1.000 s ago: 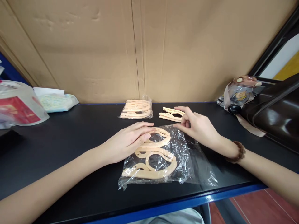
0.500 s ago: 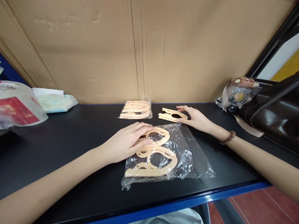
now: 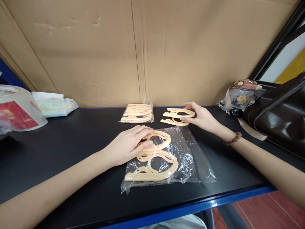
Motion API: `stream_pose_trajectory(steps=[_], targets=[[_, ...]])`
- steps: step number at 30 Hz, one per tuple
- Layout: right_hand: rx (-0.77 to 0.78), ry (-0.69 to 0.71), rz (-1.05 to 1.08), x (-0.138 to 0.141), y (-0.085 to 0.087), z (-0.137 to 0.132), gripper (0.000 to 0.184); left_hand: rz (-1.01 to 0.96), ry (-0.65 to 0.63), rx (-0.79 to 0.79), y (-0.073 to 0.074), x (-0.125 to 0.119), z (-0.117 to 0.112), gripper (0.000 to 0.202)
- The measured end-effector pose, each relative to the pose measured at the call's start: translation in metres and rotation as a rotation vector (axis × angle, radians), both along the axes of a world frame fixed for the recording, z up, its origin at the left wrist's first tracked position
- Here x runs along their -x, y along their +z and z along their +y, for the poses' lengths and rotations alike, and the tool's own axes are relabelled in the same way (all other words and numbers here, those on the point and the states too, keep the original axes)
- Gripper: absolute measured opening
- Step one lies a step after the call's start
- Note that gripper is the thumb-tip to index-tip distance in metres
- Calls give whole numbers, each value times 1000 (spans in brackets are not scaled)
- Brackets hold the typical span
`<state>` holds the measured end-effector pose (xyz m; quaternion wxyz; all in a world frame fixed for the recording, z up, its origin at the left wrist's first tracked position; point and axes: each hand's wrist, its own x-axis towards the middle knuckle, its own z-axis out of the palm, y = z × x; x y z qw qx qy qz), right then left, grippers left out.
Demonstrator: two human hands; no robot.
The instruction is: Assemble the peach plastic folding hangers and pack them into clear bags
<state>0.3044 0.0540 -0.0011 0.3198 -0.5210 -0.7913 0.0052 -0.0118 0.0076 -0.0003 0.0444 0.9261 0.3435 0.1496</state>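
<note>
My left hand (image 3: 132,144) rests over a clear plastic bag (image 3: 190,159), its fingers and thumb closed on the upper of the beige folding hangers (image 3: 152,176) inside. The bagged hangers lie folded flat, one above the other, and my hand hides part of them. Behind the bag, my right hand (image 3: 200,117) pinches the rounded end of a folded beige hanger (image 3: 170,114) between thumb and fingers. Just in front of it, another loose folded hanger (image 3: 169,121) lies on the table. To the left sits a second clear bag of folded hangers (image 3: 137,111).
A cardboard sheet (image 3: 95,54) stands behind the black table (image 3: 78,146). At left are a translucent plastic container (image 3: 16,108) and a soft packet (image 3: 56,106). A strapped clear bottle (image 3: 240,95) and a dark brown bag (image 3: 278,111) stand at right.
The hanger in my right hand has moved up and back, apart from the one in front of it. My left hand still rests on the bag.
</note>
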Motion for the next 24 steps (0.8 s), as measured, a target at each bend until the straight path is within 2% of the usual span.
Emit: stream_pose_trajectory(steps=[4, 7, 10, 14, 17, 20, 24], targets=[[-50, 12, 37, -17, 31, -19, 62, 0, 55, -6, 1, 1, 1, 41], [53, 44, -78, -34, 53, -35, 55, -6, 64, -4, 2, 2, 4, 40], [162, 92, -152, -46, 64, -48, 48, -12, 72, 3, 1, 2, 5, 39], [366, 229, -172, -44, 66, -59, 49, -17, 72, 0, 0, 2, 5, 40], [478, 266, -205, -33, 65, -64, 50, -15, 76, 10, 1, 1, 4, 40], [494, 278, -286, -22, 61, -65, 48, -16, 73, 14, 2, 0, 4, 41], [416, 262, -385, -15, 52, -62, 47, -16, 71, 12, 2, 1, 5, 41]])
